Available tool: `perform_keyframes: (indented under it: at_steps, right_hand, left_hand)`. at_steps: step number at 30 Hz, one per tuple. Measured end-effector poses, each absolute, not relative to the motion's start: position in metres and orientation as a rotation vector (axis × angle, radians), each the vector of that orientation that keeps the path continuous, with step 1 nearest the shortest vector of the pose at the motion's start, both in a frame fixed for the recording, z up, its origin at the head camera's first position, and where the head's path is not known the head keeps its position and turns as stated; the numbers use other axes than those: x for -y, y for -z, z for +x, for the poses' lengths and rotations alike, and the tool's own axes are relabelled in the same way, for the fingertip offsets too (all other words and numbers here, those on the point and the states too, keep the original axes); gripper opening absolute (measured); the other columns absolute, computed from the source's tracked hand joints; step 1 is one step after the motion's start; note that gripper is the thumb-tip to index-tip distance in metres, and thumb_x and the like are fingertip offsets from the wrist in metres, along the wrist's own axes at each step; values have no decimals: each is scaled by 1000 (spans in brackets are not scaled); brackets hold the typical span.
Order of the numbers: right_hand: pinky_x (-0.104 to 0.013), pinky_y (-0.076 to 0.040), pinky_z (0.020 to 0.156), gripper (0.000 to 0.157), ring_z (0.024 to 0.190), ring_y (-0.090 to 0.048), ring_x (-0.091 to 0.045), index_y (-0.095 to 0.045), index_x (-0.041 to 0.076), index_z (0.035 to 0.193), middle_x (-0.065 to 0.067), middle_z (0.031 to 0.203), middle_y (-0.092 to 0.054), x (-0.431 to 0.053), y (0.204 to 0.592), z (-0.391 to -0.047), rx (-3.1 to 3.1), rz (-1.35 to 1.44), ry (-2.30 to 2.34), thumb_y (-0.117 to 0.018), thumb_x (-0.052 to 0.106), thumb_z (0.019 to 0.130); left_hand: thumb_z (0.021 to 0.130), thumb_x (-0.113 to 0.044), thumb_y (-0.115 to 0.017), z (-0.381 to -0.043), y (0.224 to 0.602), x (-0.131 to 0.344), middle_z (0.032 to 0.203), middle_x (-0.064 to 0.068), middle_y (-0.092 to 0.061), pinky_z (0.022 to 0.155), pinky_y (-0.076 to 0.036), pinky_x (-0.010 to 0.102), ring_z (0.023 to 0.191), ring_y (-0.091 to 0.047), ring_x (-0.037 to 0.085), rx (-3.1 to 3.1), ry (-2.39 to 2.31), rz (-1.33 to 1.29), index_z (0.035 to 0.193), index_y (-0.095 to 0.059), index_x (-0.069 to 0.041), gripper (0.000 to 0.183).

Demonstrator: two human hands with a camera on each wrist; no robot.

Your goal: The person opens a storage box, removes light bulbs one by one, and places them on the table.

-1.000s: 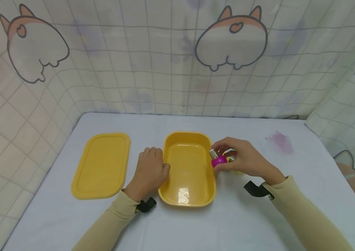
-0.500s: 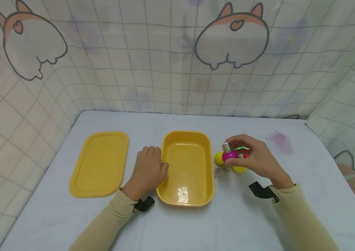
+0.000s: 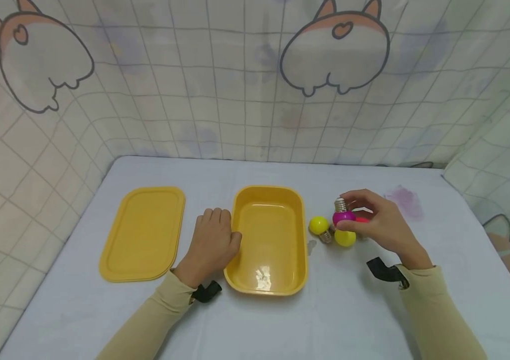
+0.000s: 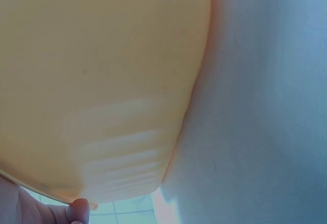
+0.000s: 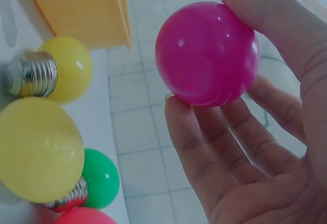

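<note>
My right hand (image 3: 381, 220) pinches a magenta light bulb (image 3: 343, 217) between thumb and fingers, its silver screw base pointing up in the head view. The bulb's round globe fills much of the right wrist view, the thumb on one side and fingertips on the other. Close below are a yellow bulb (image 3: 318, 225), a second yellow bulb (image 3: 345, 238), a green bulb (image 5: 102, 179) and a red bulb (image 5: 87, 218). My left hand (image 3: 211, 242) grips the left rim of a yellow plastic box (image 3: 267, 291), thumb over the edge. Its outer wall fills much of the left wrist view.
A flat yellow lid (image 3: 144, 235) lies left of the box. The white-covered table (image 3: 264, 325) has a pinkish stain (image 3: 405, 201) at the back right. A grid-patterned curtain (image 3: 191, 90) rises behind the table and along both sides.
My right hand has carried the magenta bulb rightward from the box's right rim, exposing the yellow bulbs on the table. The left hand keeps its grip on the box.
</note>
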State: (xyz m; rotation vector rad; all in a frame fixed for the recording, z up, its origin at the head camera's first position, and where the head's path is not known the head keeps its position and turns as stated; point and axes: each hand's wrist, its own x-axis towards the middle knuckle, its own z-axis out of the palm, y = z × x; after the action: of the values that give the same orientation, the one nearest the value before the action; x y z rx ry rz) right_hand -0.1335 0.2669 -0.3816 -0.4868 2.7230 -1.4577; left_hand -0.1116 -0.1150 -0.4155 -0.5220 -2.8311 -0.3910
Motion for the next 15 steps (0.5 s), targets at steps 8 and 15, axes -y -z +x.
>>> perform_keyframes:
  at_steps: [8,15]
  right_hand:
    - [-7,-52,88,54,105,-62,1,-62,13,134,4,123,-64,-281,385,-137,-2747,-423,1447,-84,18,85]
    - [-7,-52,88,53,104,-64,1,-62,12,134,12,119,-65,-293,389,-141,-2724,-337,1483,-83,18,86]
  left_hand:
    - [89,-16,-57,-113,417,114,73,5,-35,67,-22,32,70,-32,23,2810,376,-530,81,-44,-6,18]
    - [89,-16,-57,-112,417,115,73,5,-35,67,-22,32,70,-32,24,2820,364,-521,81,-44,-6,18]
